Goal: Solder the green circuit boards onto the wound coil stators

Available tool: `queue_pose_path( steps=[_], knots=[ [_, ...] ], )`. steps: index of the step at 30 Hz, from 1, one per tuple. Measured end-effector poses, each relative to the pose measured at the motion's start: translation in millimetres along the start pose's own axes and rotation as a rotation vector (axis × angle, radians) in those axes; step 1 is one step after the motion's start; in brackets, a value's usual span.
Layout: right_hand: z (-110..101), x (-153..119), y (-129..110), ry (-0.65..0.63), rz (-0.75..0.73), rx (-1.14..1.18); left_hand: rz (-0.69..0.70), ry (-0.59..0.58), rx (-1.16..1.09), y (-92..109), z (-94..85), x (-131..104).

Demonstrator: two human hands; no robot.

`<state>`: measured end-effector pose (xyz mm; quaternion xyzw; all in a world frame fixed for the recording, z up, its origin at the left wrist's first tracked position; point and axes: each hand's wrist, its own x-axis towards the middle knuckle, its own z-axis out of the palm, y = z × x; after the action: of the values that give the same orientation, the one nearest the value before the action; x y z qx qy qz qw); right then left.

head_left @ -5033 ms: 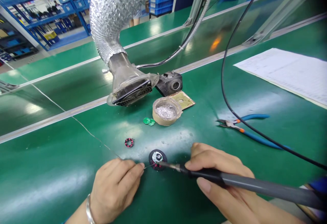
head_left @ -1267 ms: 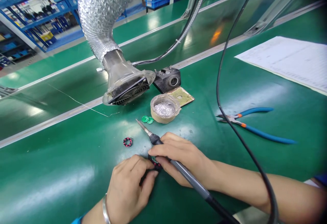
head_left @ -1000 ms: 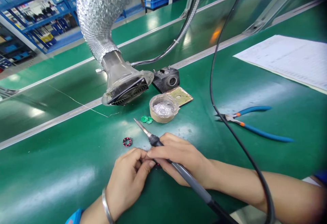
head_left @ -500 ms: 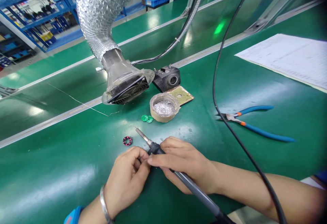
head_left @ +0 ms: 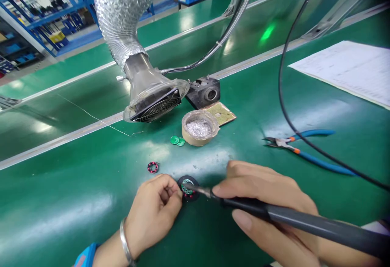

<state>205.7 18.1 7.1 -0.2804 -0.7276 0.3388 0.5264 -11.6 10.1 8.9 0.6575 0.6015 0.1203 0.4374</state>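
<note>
My left hand has its thumb and forefinger pinched at the left edge of a round black part. A small green circuit board sits in the middle of that part, with red spots along its lower side. In my right hand is a soldering iron, held like a pen. Its tip lies over the green board; I cannot tell whether it touches. Just beyond my left hand rests a black ring with pink-red spots. Two green discs lie farther off.
A tan ring-shaped holder contains silvery bits. Behind it stand a yellowish sponge tray and a black iron stand. A fume extractor hood hangs at left. Blue-handled cutters, a black cable and paper sheets are at right.
My right hand has drawn back to the right with the soldering iron, and its tip has come down over the green board. The round part shows now; my left hand has hardly moved.
</note>
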Motion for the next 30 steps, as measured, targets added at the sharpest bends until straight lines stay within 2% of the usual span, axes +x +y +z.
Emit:
queue_pose_path(
  steps=[3,8,16,30],
  knots=[
    [4.2,-0.6,-5.5,0.031,0.100,0.065,-0.013,-0.001,-0.006,1.5,0.2,1.1],
    [7.5,-0.7,-5.7,-0.002,0.089,0.058,-0.027,0.003,-0.016,4.1,0.1,3.0],
    [0.0,3.0,-3.4,-0.065,0.062,0.029,-0.034,0.004,-0.019,5.9,0.2,3.2],
    [2.8,4.0,-4.3,-0.044,0.043,0.037,-0.037,0.002,-0.009,6.3,0.7,2.9]
  ],
)
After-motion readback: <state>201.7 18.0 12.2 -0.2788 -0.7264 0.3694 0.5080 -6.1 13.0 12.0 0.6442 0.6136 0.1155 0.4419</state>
